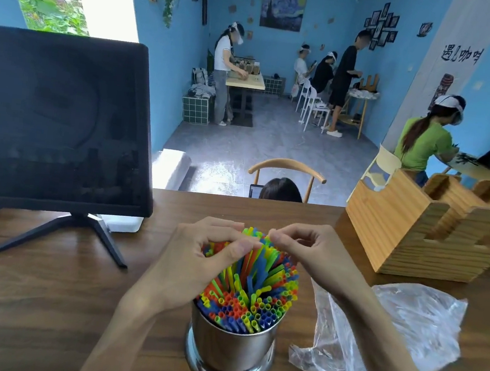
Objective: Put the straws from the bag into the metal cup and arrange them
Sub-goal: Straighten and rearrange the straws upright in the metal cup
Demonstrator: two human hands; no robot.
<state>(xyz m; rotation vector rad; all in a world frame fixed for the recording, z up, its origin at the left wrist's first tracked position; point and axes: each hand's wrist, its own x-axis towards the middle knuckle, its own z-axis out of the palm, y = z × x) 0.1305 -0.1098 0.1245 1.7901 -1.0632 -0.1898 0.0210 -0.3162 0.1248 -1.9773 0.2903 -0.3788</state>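
Observation:
A shiny metal cup stands on the wooden counter close in front of me, packed with many colourful straws in red, blue, green and yellow. Their tops fan out above the rim. My left hand reaches over the bundle from the left, thumb and curled fingers pinching straw tips at the far side. My right hand comes in from the right, its curled fingers pinching the straw tips beside the left thumb. The clear plastic bag lies crumpled and flat to the right of the cup.
A dark monitor on a black stand fills the left of the counter. A wooden holder box sits at the back right. Beyond the counter edge are a chair, a seated person's head and several people at tables.

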